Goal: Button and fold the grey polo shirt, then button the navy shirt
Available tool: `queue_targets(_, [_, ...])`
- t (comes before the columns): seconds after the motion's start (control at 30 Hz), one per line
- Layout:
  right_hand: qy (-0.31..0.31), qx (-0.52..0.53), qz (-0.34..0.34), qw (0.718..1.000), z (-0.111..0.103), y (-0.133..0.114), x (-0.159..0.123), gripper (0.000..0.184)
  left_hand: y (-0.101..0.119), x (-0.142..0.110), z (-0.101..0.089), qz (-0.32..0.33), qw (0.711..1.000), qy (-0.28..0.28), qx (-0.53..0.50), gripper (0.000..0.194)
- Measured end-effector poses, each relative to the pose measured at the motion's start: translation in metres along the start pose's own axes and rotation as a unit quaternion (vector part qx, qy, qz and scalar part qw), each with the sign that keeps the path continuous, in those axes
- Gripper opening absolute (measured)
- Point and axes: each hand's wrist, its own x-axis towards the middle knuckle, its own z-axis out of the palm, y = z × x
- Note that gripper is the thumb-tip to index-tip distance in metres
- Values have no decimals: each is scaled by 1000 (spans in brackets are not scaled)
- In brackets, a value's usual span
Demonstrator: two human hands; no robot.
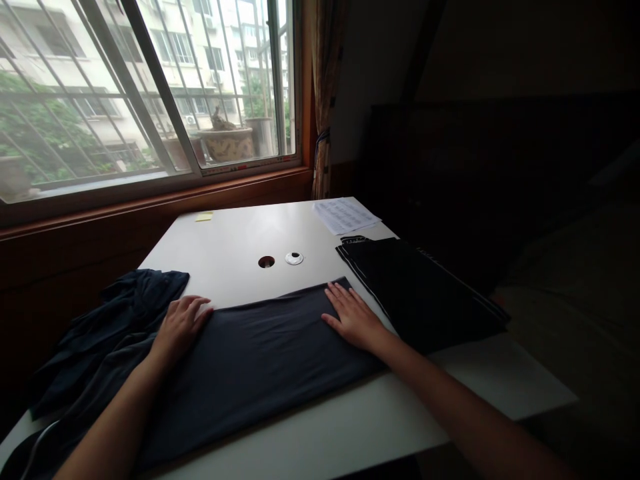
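A dark blue-grey folded piece of fabric (260, 360), perhaps a garment, lies flat in a long rectangle on the white table, with faint creases in its middle. My right hand (353, 317) rests palm down on its far right corner, fingers spread. At the far left corner, my left hand (183, 325) lies on the cloth's edge with its fingers stretched forward and slightly bent. Neither hand grips anything. To the left is a crumpled heap of dark blue cloth (125, 313), close to my left forearm.
A stack of folded black cloth (420, 293) lies to the right. Printed sheets (346, 215) are at the table's (235, 247) back right, a yellow note (204, 217) at back left. A round hole (267, 262) and a white ring-shaped cover (295, 258) lie mid-table. Behind is a barred window.
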Motion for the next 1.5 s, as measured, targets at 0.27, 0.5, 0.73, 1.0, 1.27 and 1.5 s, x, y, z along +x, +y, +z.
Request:
queue_targets(0.27, [21,-7,4,1000,-5,-42,14,72,89,9,-24,132,991,8,6,40])
queue_targets(0.5, [-29,42,-157,986,10,-87,34,75,148,2,21,185,976,-113,32,61])
queue_targets(0.73, [-52,10,-64,997,6,-31,48,78,69,10,7,77,981,-171,59,65])
queue_targets(1.0, [-39,-19,-18,999,11,0,43,80,-11,-15,-5,-15,986,-160,45,63])
queue_targets(1.27, [-21,-38,-15,999,8,13,36,77,-43,-40,-37,-47,992,-115,-10,61])
queue_targets(1.5, [-24,-58,20,998,4,27,23,73,-76,-70,-77,-20,990,-135,13,49])
